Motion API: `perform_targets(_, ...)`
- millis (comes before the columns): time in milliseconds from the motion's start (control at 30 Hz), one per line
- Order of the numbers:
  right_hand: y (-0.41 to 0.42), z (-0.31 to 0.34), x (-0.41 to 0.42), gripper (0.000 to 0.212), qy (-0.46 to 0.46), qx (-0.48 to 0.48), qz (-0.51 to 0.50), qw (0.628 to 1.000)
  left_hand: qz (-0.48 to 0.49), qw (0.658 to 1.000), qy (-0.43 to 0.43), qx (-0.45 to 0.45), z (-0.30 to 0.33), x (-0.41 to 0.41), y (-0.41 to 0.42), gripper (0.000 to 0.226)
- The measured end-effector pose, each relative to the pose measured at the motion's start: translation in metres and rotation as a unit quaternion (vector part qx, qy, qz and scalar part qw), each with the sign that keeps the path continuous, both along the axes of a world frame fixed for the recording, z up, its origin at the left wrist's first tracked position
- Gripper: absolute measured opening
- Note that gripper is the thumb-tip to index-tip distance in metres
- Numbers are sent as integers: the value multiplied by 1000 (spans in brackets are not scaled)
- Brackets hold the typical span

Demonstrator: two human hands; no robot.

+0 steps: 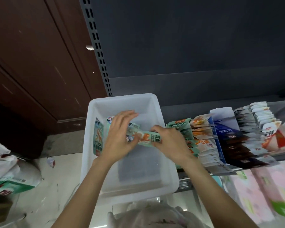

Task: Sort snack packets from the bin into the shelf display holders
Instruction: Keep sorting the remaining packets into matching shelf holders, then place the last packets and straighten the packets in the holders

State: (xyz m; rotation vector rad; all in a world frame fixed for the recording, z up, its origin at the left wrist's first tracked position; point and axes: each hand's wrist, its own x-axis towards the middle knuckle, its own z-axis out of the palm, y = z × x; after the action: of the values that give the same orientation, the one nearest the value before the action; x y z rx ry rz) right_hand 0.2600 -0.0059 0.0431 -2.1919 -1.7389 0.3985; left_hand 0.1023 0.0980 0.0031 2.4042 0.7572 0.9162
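White bin (161, 163) on dark shelf (196, 96) beside brown cabinet (31, 63); fingers (156, 129) of both hands pinching green packets (145, 137).

Both hands (120, 134) on green packets (145, 137)

I see a dark grey metal shelf (179, 107) carrying a white translucent plastic bin (95, 162) at its left end. Just right of it, rows of upright snack packets (204, 140) stand packed in clear display holders (227, 119). Below, the pale tiled floor (62, 175) bears white plastic bags (10, 168).
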Motion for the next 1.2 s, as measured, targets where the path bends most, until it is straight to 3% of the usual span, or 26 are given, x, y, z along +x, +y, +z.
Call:
perform_targets(67, -22, 24, 20, 24, 9, 35, -6, 999, -51, 997, 31, 48, 17, 15, 0, 33)
perform_targets(133, -41, 47, 42, 21, 83, 109, -49, 989, -66, 996, 4, 53, 30, 34, -3, 24)
perform_targets(233, -59, 66, 75, 24, 208, 246, -96, 942, -71, 997, -24, 28, 45, 70, -8, 25)
perform_targets(367, -58, 60, 104, 13, 100, 307, -53, 945, -62, 997, 23, 47, 36, 111, -19, 18)
perform_targets(600, -36, 31, 116, 16, -75, 220, 47, 972, -29, 998, 60, -15, -3, 114, -25, 11)
perform_targets(767, -21, 16, 93, 33, -211, 15, 112, 971, -9, 996, 85, -7, -9, 103, -30, 12)
perform_targets(867, -11, 5, 87, 33, -193, -52, 85, 976, -14, 993, 121, -4, -14, 100, -35, 13)
perform_targets(967, -8, 2, 86, 34, -190, -68, 74, 977, -1, 995, 99, -1, -14, 96, -37, 15)
perform_targets(1067, -16, 11, 79, 29, -153, 62, 36, 986, 75, 997, 6, -15, -11, 78, -35, 19)
perform_targets(1133, -19, 17, 61, 24, -72, 177, 19, 981, 153, 985, -64, -46, -15, 56, -31, 24)
perform_targets(1200, -11, 11, 35, 20, 10, 230, 31, 973, 218, 969, -89, -67, -28, 30, -24, 23)
